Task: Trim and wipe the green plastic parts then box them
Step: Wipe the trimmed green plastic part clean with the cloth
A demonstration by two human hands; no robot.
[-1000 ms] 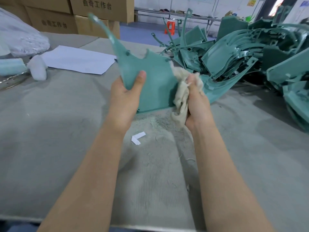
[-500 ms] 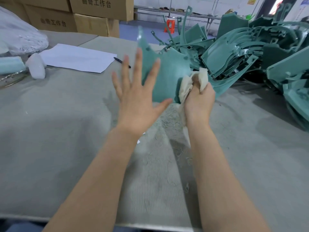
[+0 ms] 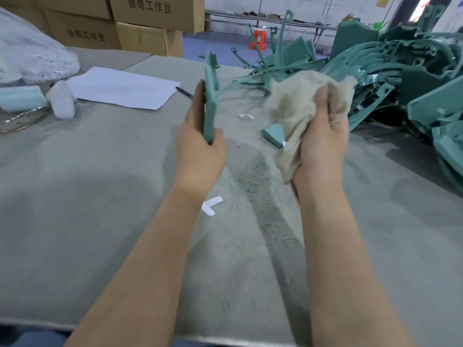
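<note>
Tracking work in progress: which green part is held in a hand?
The edge-on green part in the left hand; the rest lie on the table, mostly in the pile.

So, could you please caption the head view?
Left hand holds a green part edge-on; right hand grips the rag.

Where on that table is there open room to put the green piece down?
Widest bare table: left of the left hand, from the paper sheet down to the near edge. Also near right, past the right hand, below the pile of green parts. Crowded: that pile.
</note>
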